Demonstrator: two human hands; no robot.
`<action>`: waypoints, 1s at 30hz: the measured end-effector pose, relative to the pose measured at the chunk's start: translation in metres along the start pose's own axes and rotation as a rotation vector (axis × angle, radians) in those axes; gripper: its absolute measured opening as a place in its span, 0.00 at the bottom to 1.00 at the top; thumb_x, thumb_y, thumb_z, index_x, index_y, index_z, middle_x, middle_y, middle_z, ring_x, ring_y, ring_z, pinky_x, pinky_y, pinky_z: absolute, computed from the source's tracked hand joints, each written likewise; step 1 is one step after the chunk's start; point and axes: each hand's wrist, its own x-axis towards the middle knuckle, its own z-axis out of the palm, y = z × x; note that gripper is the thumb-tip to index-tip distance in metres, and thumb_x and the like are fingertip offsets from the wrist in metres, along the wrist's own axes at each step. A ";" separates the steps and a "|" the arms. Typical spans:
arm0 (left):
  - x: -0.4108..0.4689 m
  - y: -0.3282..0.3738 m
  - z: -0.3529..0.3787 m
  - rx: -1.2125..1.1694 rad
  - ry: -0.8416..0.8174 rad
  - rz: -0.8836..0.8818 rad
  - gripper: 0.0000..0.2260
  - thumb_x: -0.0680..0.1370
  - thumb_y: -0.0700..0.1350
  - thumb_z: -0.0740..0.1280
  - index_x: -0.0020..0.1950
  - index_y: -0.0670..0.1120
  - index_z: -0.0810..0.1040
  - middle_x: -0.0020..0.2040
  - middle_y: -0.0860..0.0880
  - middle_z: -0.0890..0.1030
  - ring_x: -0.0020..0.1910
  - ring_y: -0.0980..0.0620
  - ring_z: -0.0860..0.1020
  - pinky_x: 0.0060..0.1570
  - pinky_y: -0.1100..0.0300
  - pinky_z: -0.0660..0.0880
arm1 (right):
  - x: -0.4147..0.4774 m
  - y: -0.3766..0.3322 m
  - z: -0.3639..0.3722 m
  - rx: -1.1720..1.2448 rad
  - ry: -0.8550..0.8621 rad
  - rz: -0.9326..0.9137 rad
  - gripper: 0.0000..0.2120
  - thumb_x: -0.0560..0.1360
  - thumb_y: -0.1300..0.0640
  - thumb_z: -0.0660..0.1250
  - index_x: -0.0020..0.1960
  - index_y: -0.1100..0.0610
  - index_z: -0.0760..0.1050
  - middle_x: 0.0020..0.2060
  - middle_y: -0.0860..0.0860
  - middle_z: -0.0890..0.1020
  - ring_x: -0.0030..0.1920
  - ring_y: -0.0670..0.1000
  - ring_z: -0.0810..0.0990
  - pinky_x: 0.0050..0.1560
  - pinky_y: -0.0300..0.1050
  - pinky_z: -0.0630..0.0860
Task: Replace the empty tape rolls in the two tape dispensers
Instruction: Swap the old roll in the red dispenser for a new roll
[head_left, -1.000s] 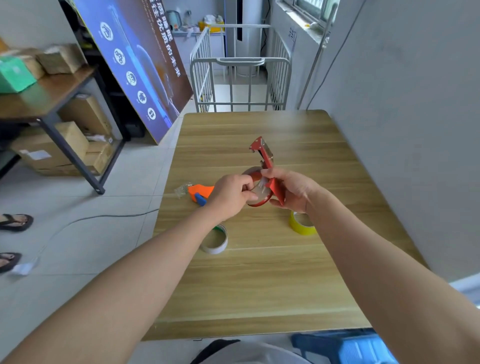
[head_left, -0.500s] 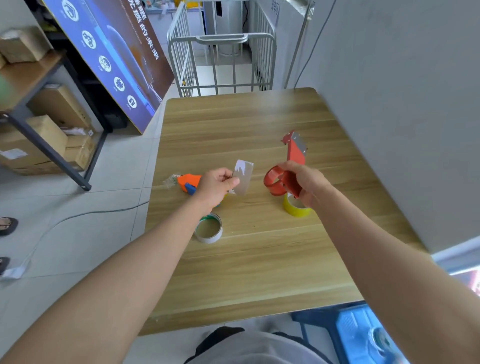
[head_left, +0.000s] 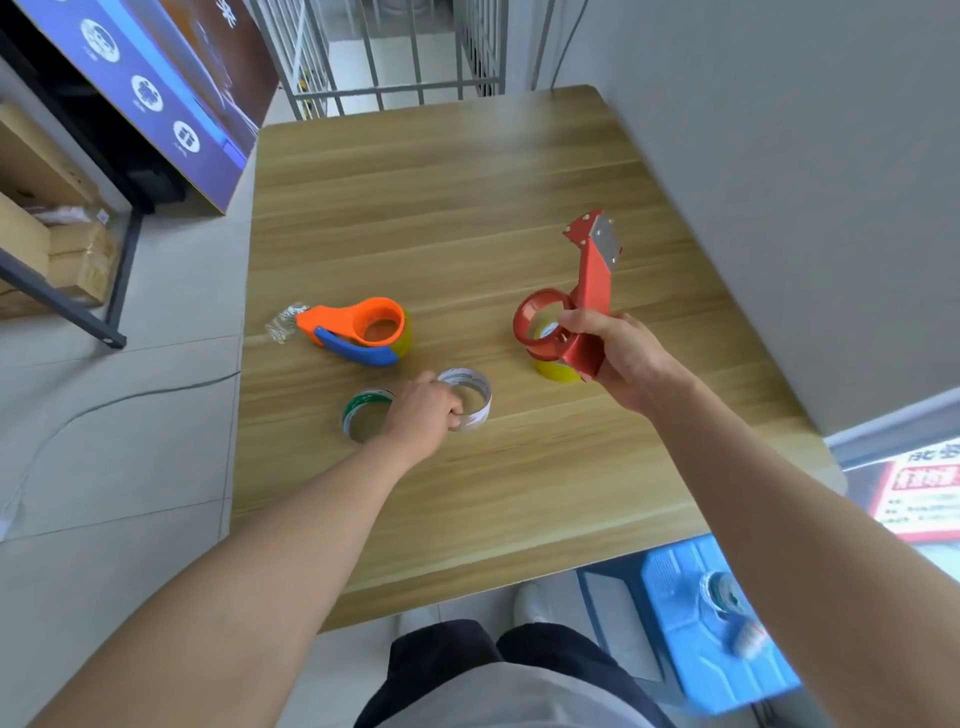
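Within the right hand's (head_left: 618, 358) grip, closed round the handle, a red tape dispenser (head_left: 576, 306) hangs above the tabletop (head_left: 467, 208), its ring empty. Just beneath that grip lies a yellow tape roll (head_left: 553, 370). Leftward, the left hand's (head_left: 423, 410) grip pinches an empty white core (head_left: 470, 397), beside a green-edged core (head_left: 363, 410). Beyond it rests an orange dispenser (head_left: 358, 332).

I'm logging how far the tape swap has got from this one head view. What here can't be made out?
- Yellow tape roll: mostly hidden behind the red dispenser and the right hand.
- Left hand: its fingertips curl out of sight, so the grip on the white roll is unclear.
- Green-edged roll: partly covered by that hand.
- Orange dispenser: its blade end is blurred.
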 end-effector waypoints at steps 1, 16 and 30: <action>0.001 0.000 0.005 0.016 -0.031 -0.011 0.06 0.74 0.44 0.66 0.46 0.45 0.82 0.46 0.45 0.80 0.51 0.45 0.73 0.48 0.55 0.70 | 0.001 0.001 -0.004 0.004 0.005 -0.001 0.09 0.69 0.60 0.71 0.48 0.62 0.77 0.31 0.52 0.83 0.27 0.46 0.80 0.23 0.35 0.71; 0.020 0.029 0.011 -0.028 0.036 -0.016 0.11 0.77 0.45 0.61 0.56 0.44 0.79 0.56 0.44 0.79 0.59 0.43 0.71 0.53 0.51 0.70 | 0.011 0.001 -0.047 -0.065 0.054 -0.010 0.28 0.61 0.58 0.77 0.55 0.57 0.67 0.54 0.59 0.81 0.52 0.57 0.83 0.58 0.54 0.78; 0.104 0.134 0.034 -0.055 -0.087 0.038 0.19 0.77 0.43 0.62 0.67 0.42 0.68 0.68 0.41 0.71 0.66 0.40 0.70 0.62 0.49 0.70 | -0.003 0.008 -0.117 -0.127 0.192 0.009 0.41 0.55 0.57 0.79 0.63 0.57 0.62 0.57 0.58 0.77 0.54 0.58 0.82 0.54 0.60 0.80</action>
